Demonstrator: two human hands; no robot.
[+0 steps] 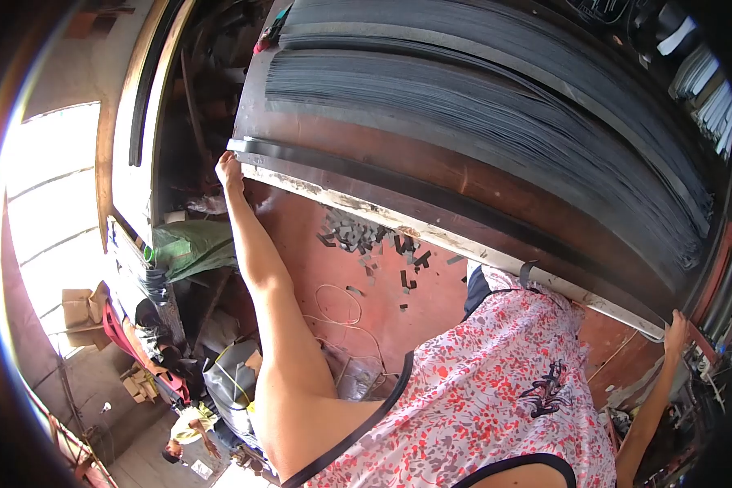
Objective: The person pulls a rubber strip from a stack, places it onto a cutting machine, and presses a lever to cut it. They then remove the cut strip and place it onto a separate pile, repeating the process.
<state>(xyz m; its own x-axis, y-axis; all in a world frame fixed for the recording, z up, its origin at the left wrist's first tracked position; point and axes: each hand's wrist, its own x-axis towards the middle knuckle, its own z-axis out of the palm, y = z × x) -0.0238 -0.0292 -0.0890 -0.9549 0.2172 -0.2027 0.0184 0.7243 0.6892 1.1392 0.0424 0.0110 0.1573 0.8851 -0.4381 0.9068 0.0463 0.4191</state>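
A long, dark, flat strip (366, 182) lies along the near edge of a brown worktable (333, 128). My left hand (229, 168) is closed on its left end at the table's corner. At the far right corner my right hand (675, 333) is closed around the other end, though its fingers show only small. Behind the strip, long dark-grey strips are piled in a near stack (398, 93) and a far stack (464, 34), both running lengthwise along the table. Their material cannot be made out.
Black offcuts (358, 232) litter the reddish floor (301, 215) below the table, with a pale cord (333, 321) nearby. A green sack (191, 248), bags and cardboard boxes (85, 309) stand left. Another person (191, 431) is at lower left.
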